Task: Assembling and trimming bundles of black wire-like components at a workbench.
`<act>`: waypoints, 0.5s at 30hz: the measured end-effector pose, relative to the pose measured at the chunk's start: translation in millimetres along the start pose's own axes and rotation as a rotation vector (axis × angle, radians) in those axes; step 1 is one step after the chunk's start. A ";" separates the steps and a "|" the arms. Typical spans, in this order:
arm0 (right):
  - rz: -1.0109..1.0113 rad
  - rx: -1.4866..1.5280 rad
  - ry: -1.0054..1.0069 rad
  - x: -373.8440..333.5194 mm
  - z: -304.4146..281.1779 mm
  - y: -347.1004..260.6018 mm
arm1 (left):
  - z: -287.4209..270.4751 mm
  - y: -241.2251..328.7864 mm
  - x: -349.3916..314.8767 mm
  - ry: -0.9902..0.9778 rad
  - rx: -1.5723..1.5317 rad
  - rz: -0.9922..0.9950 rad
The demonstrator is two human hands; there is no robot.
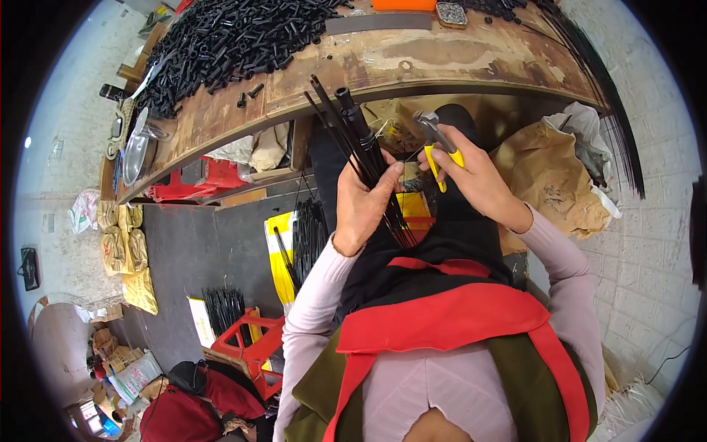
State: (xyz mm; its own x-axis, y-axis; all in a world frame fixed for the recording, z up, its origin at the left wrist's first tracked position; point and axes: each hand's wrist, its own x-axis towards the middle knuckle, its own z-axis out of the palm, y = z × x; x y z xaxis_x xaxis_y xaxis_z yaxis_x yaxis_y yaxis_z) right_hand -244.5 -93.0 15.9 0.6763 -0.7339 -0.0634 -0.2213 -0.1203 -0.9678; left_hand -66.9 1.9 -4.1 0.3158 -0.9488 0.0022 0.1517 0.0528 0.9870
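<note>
My left hand (pixel 362 200) is closed around a bundle of thin black rods and tubes (pixel 352 129), held upright over my lap with the thicker tube ends pointing toward the bench. In my right hand (pixel 475 173) is a pair of pliers (pixel 434 140) with yellow handles and a metal head, its jaws raised near the bundle. A thin strand seems to run between the left thumb and the pliers; its far end is too small to make out. Below the left hand, the lower ends of the rods hang over my dark trousers.
On the wooden bench (pixel 412 55) lies a large heap of short black tubes (pixel 221 51). Long black rods (pixel 611 103) droop over its right end. A brown paper sack (pixel 545 173) stands at right. Bundled black rods (pixel 309 236) and a red stool (pixel 258 342) are at left, near a person (pixel 191 412).
</note>
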 end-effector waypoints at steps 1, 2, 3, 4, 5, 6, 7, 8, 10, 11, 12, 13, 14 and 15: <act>-0.018 -0.007 0.021 -0.5 1.4 -0.5 | -0.9 -0.9 0.0 0.005 -0.002 -0.002; -0.017 -0.011 0.017 0.2 1.6 0.3 | -1.3 -1.6 1.0 -0.005 0.004 0.007; -0.011 -0.008 0.012 1.2 2.4 2.7 | -1.6 -2.1 1.1 -0.015 0.011 0.016; -0.005 -0.006 0.006 2.1 3.3 5.4 | -1.1 -1.5 0.4 -0.012 0.008 0.016; -0.006 -0.008 0.003 3.8 4.3 9.4 | -0.6 -0.1 0.2 -0.007 0.009 0.010; -0.016 0.070 0.007 5.2 5.0 14.1 | -0.4 0.6 0.2 -0.003 0.010 0.004; -0.025 0.149 0.011 6.2 4.7 16.5 | -0.9 0.1 0.5 0.000 0.008 0.005; -0.024 0.148 0.006 6.6 3.6 15.2 | -2.5 -0.5 0.0 0.016 0.010 0.010; 0.033 0.101 -0.031 6.7 1.0 11.0 | -5.7 -2.1 -0.7 0.036 0.010 0.015; 0.036 0.098 -0.033 5.9 1.7 13.0 | -6.4 -3.1 -0.6 0.050 -0.003 0.026; 0.041 0.112 -0.055 4.7 3.6 17.0 | -6.9 -3.9 -0.4 0.066 -0.015 0.036; 0.048 0.126 -0.076 3.3 4.9 19.2 | -7.0 -4.4 0.1 0.068 -0.019 0.034; 0.050 0.124 -0.084 2.2 6.2 19.4 | -7.5 -4.8 0.1 0.067 -0.020 0.041; 0.060 0.049 -0.068 0.9 7.8 19.6 | -7.9 -5.3 0.1 0.066 -0.021 0.047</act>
State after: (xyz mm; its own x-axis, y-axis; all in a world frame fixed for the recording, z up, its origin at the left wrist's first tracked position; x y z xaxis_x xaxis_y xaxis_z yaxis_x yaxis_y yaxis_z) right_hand -242.8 -90.8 -5.1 0.7092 -0.6918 -0.1359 -0.2287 -0.0434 -0.9725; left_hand -60.2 4.0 -10.6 0.3843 -0.9225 0.0375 0.1548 0.1044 0.9824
